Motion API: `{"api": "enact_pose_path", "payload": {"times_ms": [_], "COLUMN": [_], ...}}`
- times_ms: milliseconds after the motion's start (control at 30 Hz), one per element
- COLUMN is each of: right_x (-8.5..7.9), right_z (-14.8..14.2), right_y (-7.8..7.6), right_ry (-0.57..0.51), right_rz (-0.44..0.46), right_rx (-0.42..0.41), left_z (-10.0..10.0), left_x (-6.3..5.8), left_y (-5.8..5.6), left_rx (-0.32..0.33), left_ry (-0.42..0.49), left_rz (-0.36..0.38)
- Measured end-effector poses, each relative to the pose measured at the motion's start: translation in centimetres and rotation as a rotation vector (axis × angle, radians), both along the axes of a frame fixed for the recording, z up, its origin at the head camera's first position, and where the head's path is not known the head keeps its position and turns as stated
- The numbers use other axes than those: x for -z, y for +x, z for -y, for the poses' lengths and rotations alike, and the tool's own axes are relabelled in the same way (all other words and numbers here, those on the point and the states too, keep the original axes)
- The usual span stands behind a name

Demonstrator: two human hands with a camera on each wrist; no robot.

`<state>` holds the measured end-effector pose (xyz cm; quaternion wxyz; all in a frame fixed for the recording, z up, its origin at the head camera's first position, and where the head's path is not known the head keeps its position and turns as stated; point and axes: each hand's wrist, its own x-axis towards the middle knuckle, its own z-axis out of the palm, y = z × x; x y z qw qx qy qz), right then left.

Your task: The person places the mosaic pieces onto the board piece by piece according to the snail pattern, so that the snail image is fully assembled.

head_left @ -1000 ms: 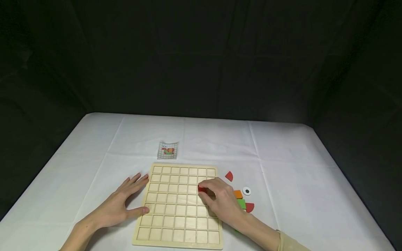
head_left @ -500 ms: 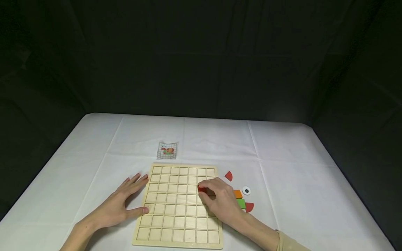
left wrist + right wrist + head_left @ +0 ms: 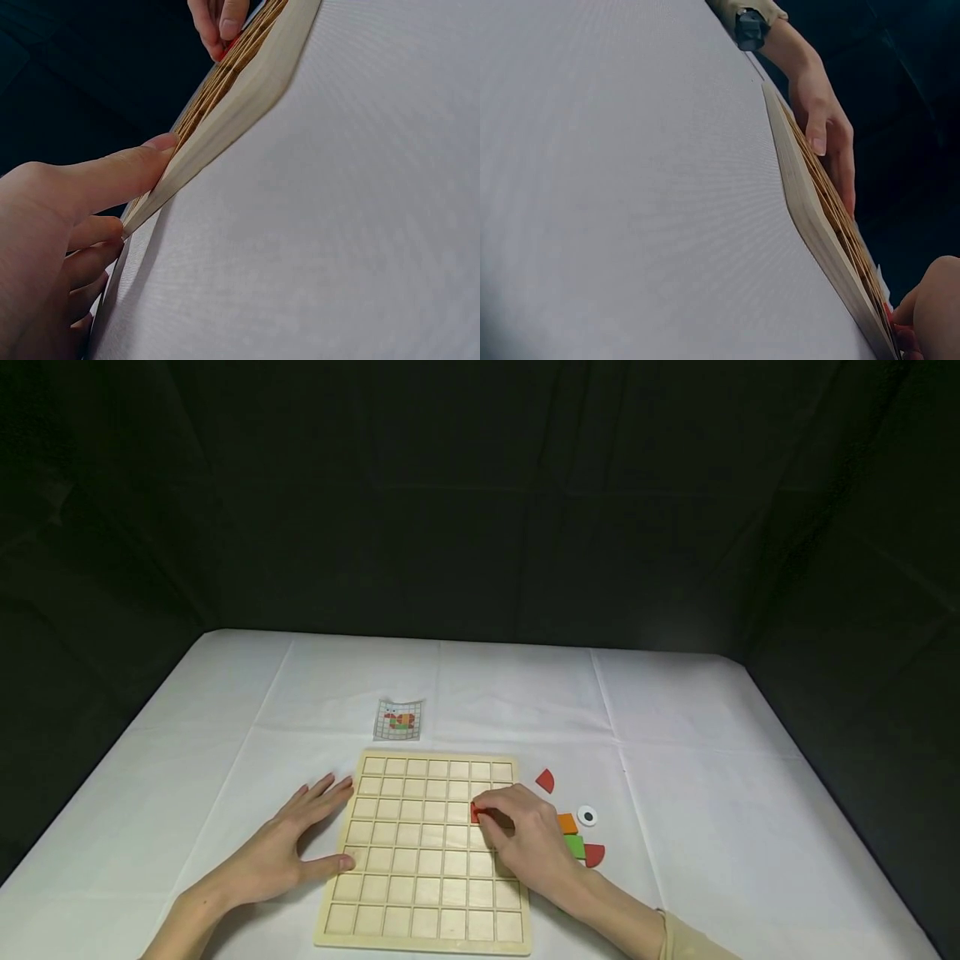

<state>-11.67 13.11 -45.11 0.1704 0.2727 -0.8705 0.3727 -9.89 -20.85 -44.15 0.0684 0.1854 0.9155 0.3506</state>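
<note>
Seating a red piece [image 3: 476,812] on the right half of the grid board [image 3: 429,862] seems the current step, the right hand [image 3: 528,833] pinching it there and the left hand [image 3: 273,860], fingers outspread, touching the board's left side; next probably calls for squaring it before letting go.

On the desk [image 3: 712,793] before you lies the grid board [image 3: 430,863], with the card [image 3: 397,721] behind its left half. Your left hand [image 3: 281,852] is at the board's left edge; your right hand [image 3: 534,837] is over its right side, holding the small piece [image 3: 475,813]. Right of the board, the rear wedge [image 3: 546,781] lies farthest back; before it, the rear block [image 3: 567,824] has the disc [image 3: 587,816] to its right, and the front block [image 3: 575,847] has the front wedge [image 3: 594,856] to its right.
</note>
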Motion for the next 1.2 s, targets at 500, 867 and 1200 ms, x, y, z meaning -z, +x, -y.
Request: {"api": "enact_pose_path", "payload": {"times_ms": [500, 867, 1200], "right_x": [0.4, 0.3, 0.6], "right_z": [-1.3, -5.6, -8.9], "right_y": [0.4, 0.4, 0.9], "right_ry": [-0.039, 0.006, 0.027], "right_rz": [-0.012, -0.132, -0.064], "right_rx": [-0.060, 0.059, 0.137], "left_z": [-0.2, -0.4, -0.6], "left_x": [0.6, 0.5, 0.3], "left_y": [0.1, 0.0, 0.1], "left_rx": [-0.003, -0.002, 0.011], "left_ry": [0.007, -0.009, 0.002], "left_rz": [-0.004, -0.013, -0.025]}}
